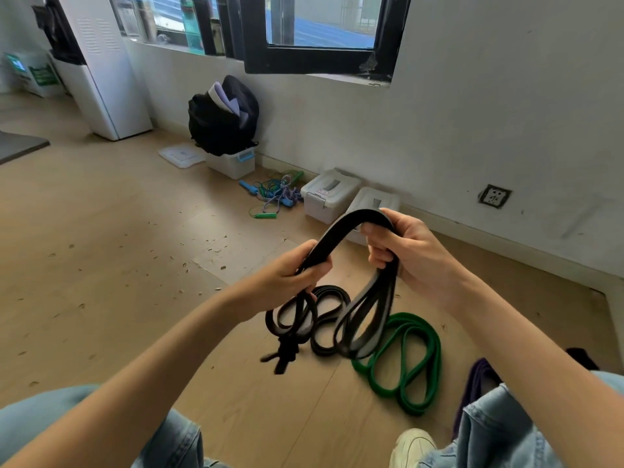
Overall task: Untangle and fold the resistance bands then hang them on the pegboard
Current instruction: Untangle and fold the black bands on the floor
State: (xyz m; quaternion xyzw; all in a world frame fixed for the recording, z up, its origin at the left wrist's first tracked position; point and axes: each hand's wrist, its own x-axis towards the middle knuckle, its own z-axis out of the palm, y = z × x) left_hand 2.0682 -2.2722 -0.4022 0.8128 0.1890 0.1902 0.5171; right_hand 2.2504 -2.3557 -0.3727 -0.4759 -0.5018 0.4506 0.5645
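Nearest to us were our knees in pale denim point(499, 430) and one white shoe point(413, 445) on the wooden floor point(101, 265). Just beyond the right knee lay a purple band point(477, 383), mostly hidden by the denim, and beside it a green resistance band point(410, 363) lay in flat loops on the floor.

Above these we held the black resistance band point(351, 228) off the floor between both hands. Our left hand point(287, 278) gripped one side, fingers and thumb curled round the strap, with several loops hanging below it and what looked like a knotted tangle point(283, 354) at the bottom, though blur made that hard to judge. Our right hand point(405, 251) was curled round the other side, where the band arched over the fingers and its grey-backed loops hung down. Another black loop point(329, 298) lay on the floor under our hands, touching the green one's edge.

Farther off, by the wall, sat two white lidded boxes point(329, 194), a heap of skipping ropes point(277, 194) with blue and green handles, then a black backpack point(223, 119) standing on a white bin point(233, 163). A wall socket point(494, 196) sat to the right, a black-framed window point(317, 59) above.
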